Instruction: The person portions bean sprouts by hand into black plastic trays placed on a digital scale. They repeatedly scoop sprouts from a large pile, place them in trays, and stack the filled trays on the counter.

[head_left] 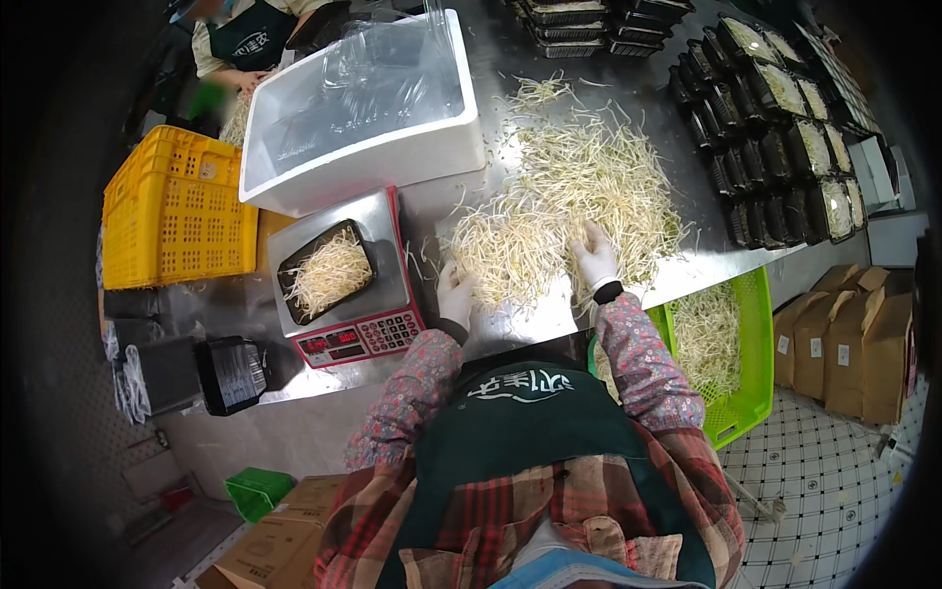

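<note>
A loose heap of bean sprouts (599,177) spreads over the steel table, with a smaller portion (515,255) bulging toward me. My left hand (455,294), in a white glove, rests at the left edge of that portion, fingers stretched and apart. On its other side my right hand (596,260), gloved too, touches the sprouts with its fingers parted; some fingertips are hidden among the strands. Left of my hands, a red-framed digital scale (392,265) carries a black plastic tray (364,285) filled with sprouts (329,273).
A white foam box (363,162) with clear film stands beyond the scale, beside a yellow crate (182,211). Empty black trays (231,373) lie front left. Filled packs (775,128) are stacked at right. A green crate (756,363) of sprouts sits below the edge. Another person (245,39) works far left.
</note>
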### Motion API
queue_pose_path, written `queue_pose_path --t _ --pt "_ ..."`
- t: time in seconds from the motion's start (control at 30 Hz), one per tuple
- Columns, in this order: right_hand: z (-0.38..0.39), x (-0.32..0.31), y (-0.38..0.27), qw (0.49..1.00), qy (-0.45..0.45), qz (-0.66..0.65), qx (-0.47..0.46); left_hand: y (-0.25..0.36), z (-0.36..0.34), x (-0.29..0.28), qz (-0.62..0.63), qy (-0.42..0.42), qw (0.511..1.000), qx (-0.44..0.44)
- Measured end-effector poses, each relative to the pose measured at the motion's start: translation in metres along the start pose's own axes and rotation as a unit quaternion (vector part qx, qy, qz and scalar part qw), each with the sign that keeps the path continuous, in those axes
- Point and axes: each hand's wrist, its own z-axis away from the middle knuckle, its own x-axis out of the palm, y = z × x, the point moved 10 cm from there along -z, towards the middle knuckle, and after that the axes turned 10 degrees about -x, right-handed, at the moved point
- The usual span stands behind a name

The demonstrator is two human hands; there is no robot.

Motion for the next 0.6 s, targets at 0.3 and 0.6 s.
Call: queue_pose_path --t 0.3,0.6 --pt "0.019 0.093 -0.127 0.928 -0.304 0.081 -0.202 0.005 0.072 0.096 0.136 -0.188 0.973 -0.013" --pt "0.038 0.018 -0.076 0.869 -0.180 0.409 -0.214 0.013 0.101 0.022 -0.524 -0.045 0.789 0.317"
